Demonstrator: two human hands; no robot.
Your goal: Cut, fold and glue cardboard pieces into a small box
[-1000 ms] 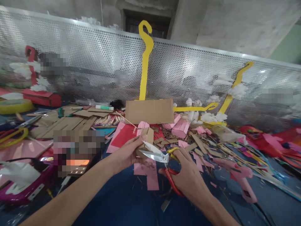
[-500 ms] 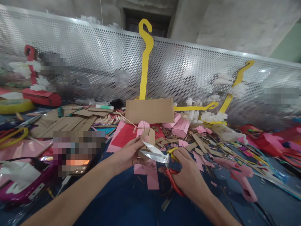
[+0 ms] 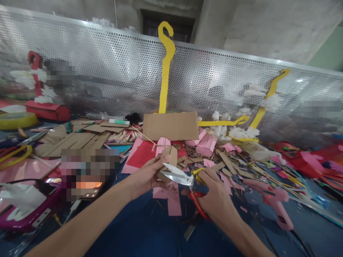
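My left hand [image 3: 148, 173] is closed on a small piece of brown cardboard [image 3: 173, 157], which stands up from its fingers. My right hand [image 3: 210, 189] grips scissors [image 3: 189, 180] by their yellow and red handles. The scissor blades are spread apart and point left at the cardboard, their tips close to my left fingers. Whether the lower part of the cardboard lies between the blades is hard to make out. Beneath the hands lies a pink paper strip [image 3: 174, 205] on the dark blue surface.
Behind the hands stands a cardboard box [image 3: 171, 126] with a tall yellow hook [image 3: 166, 71]. Cardboard scraps [image 3: 69, 142] lie left, near a purple power strip [image 3: 34, 210]. A pink glue gun [image 3: 273, 200] rests right. A perforated metal panel [image 3: 115, 71] spans the back.
Almost nothing differs. The scissors have shifted very slightly, their blades still apart, and both hands stay in nearly the same place.
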